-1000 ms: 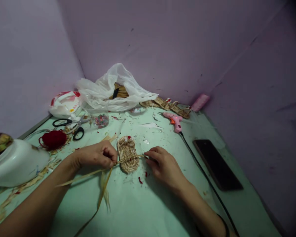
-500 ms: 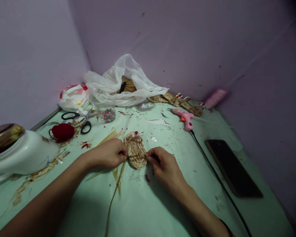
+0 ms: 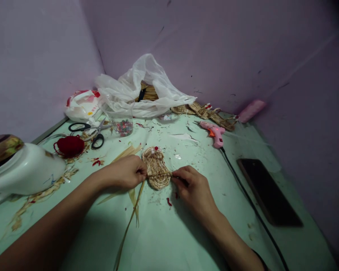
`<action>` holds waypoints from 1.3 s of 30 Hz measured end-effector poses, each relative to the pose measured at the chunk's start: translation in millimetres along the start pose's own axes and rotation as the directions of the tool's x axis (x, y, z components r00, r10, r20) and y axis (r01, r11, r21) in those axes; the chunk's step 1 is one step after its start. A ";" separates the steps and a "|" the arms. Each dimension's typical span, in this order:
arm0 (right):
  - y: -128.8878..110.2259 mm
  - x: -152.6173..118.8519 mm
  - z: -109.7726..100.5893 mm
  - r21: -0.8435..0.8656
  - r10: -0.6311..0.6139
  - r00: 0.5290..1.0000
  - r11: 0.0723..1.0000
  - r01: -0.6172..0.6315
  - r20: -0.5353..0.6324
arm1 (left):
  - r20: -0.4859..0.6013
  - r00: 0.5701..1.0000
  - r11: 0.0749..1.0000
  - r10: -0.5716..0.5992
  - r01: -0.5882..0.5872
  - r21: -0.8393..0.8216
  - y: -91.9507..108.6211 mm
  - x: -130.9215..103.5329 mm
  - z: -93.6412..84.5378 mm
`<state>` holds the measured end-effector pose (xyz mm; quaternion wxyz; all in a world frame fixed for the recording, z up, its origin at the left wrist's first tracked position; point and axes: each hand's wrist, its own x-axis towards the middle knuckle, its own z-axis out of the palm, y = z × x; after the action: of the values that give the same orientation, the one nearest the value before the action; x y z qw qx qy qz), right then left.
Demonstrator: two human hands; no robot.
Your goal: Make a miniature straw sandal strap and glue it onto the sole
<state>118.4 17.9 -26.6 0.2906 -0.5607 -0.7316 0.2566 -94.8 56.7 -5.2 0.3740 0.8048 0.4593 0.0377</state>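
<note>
A small sole-shaped piece of coiled, braided straw (image 3: 155, 160) lies on the table between my hands, with a red bead (image 3: 156, 148) at its far end. A thin twisted straw cord (image 3: 159, 174) runs across its nearer part. My left hand (image 3: 130, 172) is closed, pinching the cord at the piece's left edge. At the right edge, my right hand (image 3: 192, 187) pinches the cord's other end between thumb and finger. From beneath my left hand a long straw strand (image 3: 129, 222) trails toward me, beside dry pale leaf strips (image 3: 132, 195).
Scissors (image 3: 97, 137), red yarn (image 3: 70, 146), a clear cup of beads (image 3: 124, 127) and a white jug (image 3: 36, 169) stand left. A white plastic bag (image 3: 161, 88) lies behind. To the right are a pink glue gun (image 3: 214, 133) with its black cable and a phone (image 3: 267, 192).
My right hand has shifted slightly right, and the near end of the straw piece has moved a little the same way. My left hand stays almost in place. The camera view has tilted slightly.
</note>
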 end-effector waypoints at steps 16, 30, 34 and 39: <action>-0.7 13.2 -1.1 -0.060 -0.074 0.997 0.996 0.073 -0.017 | 0.068 0.998 0.997 -0.008 0.003 0.071 0.8 1.8 -1.7; 8.9 5.4 -8.4 -0.050 -0.087 0.996 0.995 0.089 0.035 | 0.067 0.998 0.994 0.013 -0.021 0.112 3.8 0.8 -4.3; 4.8 3.4 -14.9 -0.127 -0.041 0.994 0.990 0.054 0.103 | 0.066 0.998 0.993 0.001 -0.009 0.117 5.5 1.4 -4.3; 7.8 2.3 -23.7 -0.090 0.047 0.989 0.995 -0.034 0.141 | 0.077 0.997 0.994 0.003 -0.012 0.107 5.4 2.3 -4.8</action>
<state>140.1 23.2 -15.2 0.2073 -0.5678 -0.7496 0.2697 -91.5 59.6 1.0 0.3475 0.8263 0.4430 -0.0164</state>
